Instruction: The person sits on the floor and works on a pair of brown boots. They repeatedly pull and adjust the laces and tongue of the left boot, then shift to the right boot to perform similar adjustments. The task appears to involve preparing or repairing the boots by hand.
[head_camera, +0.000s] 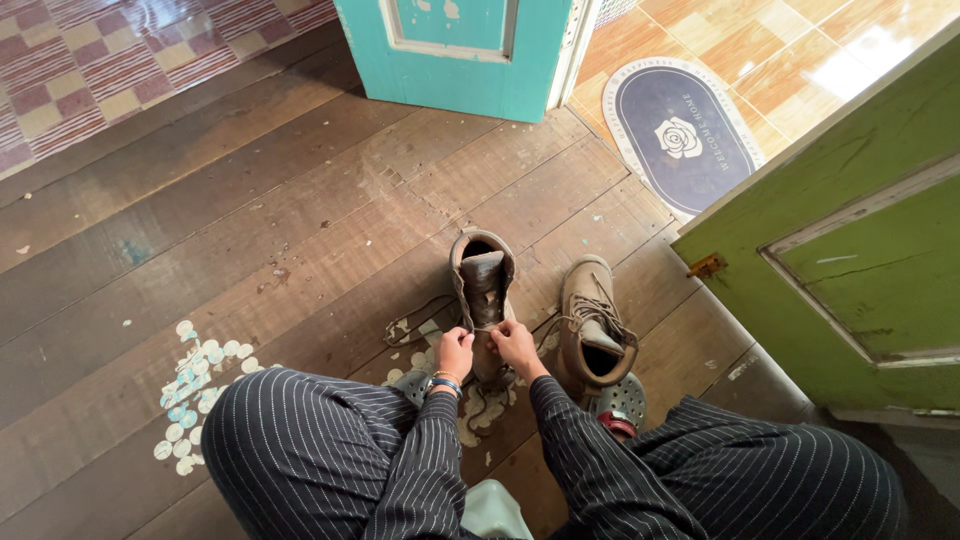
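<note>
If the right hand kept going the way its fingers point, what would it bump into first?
Probably the boot it is lacing: the right hand points up-left at the laces and tongue, already touching them. Depth is hard to judge.

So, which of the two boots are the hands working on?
The left boot, with its tongue pulled open: both the left hand and the right hand pinch its laces. The right boot stands untouched beside it.

Tan boots (596, 325), black pinstriped sleeves (420, 460), teal door (460, 55), green door (850, 250), navy mat (680, 125) with white rose, brown plank floor (250, 240), red-and-cream checked tiles (90, 60)
</note>
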